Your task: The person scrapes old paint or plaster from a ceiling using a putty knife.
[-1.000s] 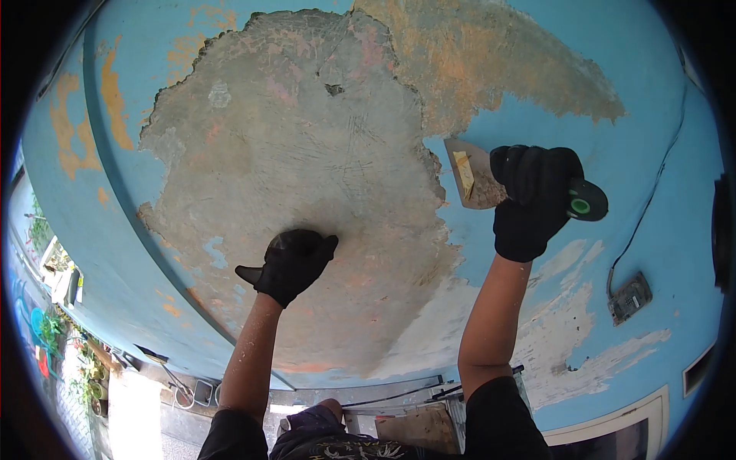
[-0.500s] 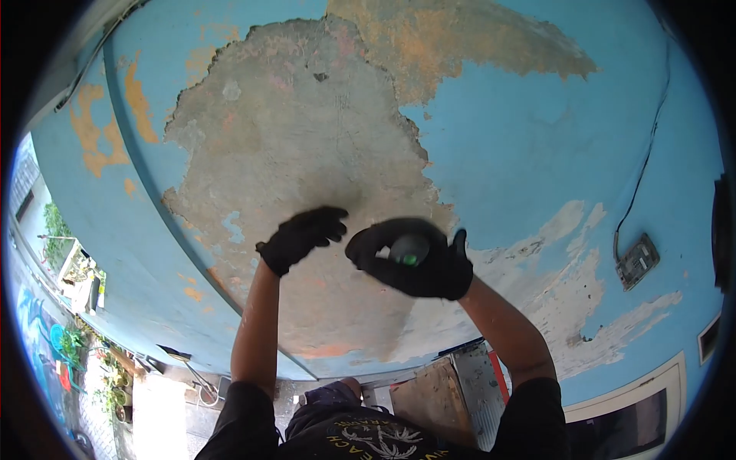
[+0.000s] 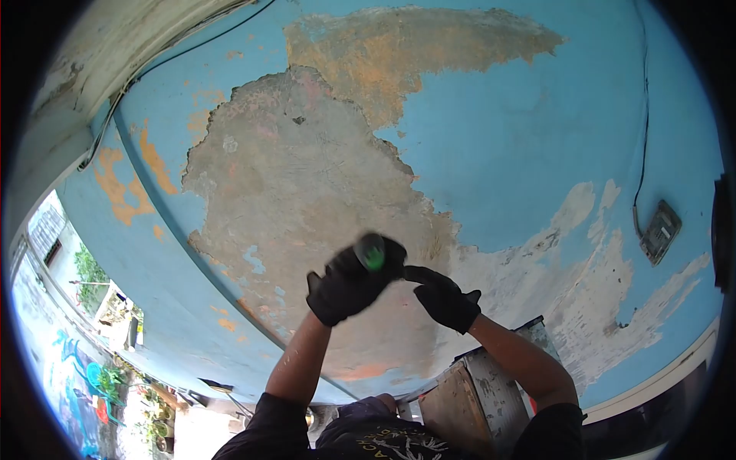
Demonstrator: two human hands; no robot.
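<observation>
My left hand [image 3: 349,287], in a black glove, is closed around a dark, round-ended object with a green centre [image 3: 372,254]. Its round end faces me; the rest is hidden by the glove and smeared by motion, so I cannot tell its kind. Just to the right, my right hand [image 3: 448,301], also black-gloved, has its fingers stretched towards the left one, the fingertips right beside it. Both hands are in front of a blue wall [image 3: 521,153] with a large bare patch of grey plaster [image 3: 299,176].
Below on the right stands a worn cabinet [image 3: 491,391] with a brown board [image 3: 452,402] against it. A dark box [image 3: 661,232] hangs by a cable on the wall. Lower left, a long-handled dustpan [image 3: 216,385] and potted plants [image 3: 161,429] stand near a bright opening.
The green-centred object has passed from my right hand to my left. My right hand has moved lower and its fingers now stretch out. The view has tilted up and shifted.
</observation>
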